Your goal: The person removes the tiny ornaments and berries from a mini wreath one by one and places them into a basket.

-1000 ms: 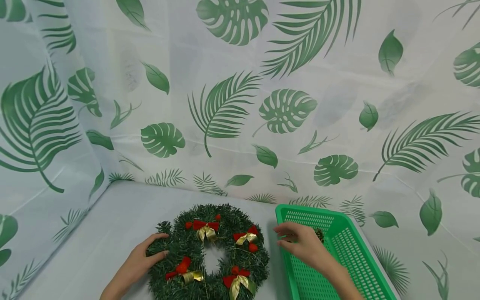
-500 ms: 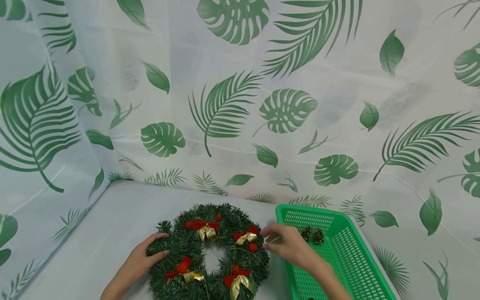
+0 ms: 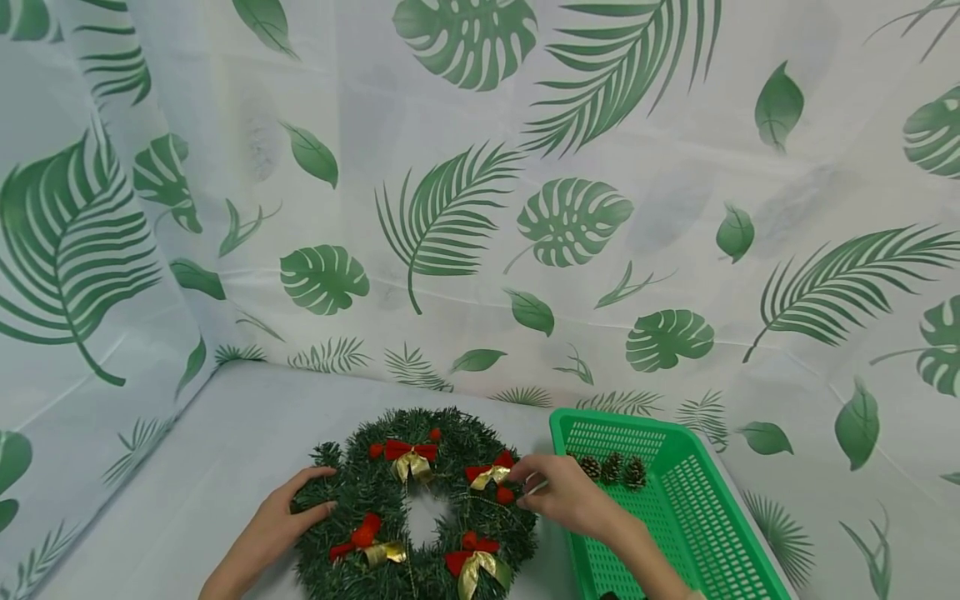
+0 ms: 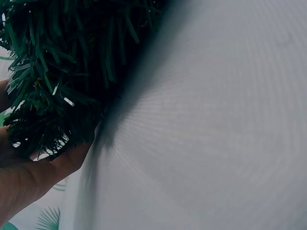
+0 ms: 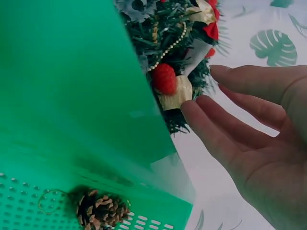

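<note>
Inside, three pinecones [image 3: 612, 468] are being held by the green basket [image 3: 697, 517]. Just beside it on the counter [image 3: 225, 450], the wreath [image 3: 417, 503] is being gripped at its left rim by the left hand [image 3: 281, 518], while the right hand [image 3: 558, 497], fingers relaxed and holding nothing, is being kept at a red-and-gold bow [image 3: 491, 477].

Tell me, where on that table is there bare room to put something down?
Bare cloth lies left of the wreath, out past the left hand, and behind it up to the leaf-print backdrop. The basket floor nearer the camera looks mostly free. It is crowded where the right hand sits between wreath and basket, and by the pinecones.
</note>
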`<state>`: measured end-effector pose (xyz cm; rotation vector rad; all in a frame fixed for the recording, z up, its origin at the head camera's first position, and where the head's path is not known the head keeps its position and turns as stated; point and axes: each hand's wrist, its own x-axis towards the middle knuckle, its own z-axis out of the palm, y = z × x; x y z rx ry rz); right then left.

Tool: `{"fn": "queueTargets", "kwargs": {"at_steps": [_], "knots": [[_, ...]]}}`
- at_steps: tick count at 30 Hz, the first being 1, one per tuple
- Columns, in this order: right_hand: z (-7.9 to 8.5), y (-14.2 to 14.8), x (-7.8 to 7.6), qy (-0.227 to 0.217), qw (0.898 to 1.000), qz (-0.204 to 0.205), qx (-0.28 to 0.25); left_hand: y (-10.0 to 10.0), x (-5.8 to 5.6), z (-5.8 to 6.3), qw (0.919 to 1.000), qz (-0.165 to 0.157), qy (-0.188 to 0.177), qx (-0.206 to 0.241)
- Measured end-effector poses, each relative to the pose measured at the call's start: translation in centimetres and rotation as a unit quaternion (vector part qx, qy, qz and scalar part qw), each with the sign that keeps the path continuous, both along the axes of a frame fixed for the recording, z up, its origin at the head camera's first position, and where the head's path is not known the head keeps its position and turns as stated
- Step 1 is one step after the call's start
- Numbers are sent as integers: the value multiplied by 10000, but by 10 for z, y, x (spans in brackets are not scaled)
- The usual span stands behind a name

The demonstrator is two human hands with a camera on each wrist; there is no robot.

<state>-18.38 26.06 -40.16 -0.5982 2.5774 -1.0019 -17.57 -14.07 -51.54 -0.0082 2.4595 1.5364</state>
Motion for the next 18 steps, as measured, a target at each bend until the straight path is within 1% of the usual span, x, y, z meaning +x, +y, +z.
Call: {"fn": "queueTargets", "kwargs": {"at_steps": [8, 18], "knots": [[0, -8, -3, 117, 9999, 50, 28, 0, 0, 0, 10000, 3, 35, -6], [0, -16, -2, 299, 9993, 142, 155, 0, 0, 0, 10000, 23, 57, -37]]}}
